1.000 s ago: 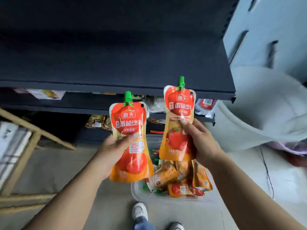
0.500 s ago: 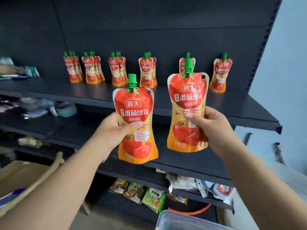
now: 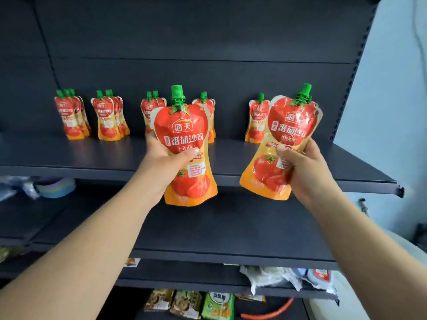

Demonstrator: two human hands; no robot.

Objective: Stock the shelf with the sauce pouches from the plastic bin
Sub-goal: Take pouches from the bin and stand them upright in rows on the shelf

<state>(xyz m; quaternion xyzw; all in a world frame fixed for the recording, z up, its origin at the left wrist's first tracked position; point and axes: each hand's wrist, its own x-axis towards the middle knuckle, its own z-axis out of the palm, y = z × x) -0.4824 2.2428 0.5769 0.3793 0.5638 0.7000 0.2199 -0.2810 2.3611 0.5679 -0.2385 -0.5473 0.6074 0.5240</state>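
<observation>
Gripping at mid-height, our left hand [image 3: 161,167] wraps the left pouch [image 3: 183,132], upright. Our right hand [image 3: 309,174] clasps the right pouch [image 3: 290,125], tilted, before the shelf [image 3: 69,155].

We see the top shelf [image 3: 46,153] carrying sauce pouches [image 3: 69,118] upright in a row near its back wall [image 3: 208,42]: two tight clusters at the left, two partly hidden groups in the middle, one group toward the right. Two boards down, a lower shelf [image 3: 184,277] holds crumpled wrappers [image 3: 272,278] at its right end. Beneath that, snack packets [image 3: 187,303] stand side by side; we cannot see their support.
</observation>
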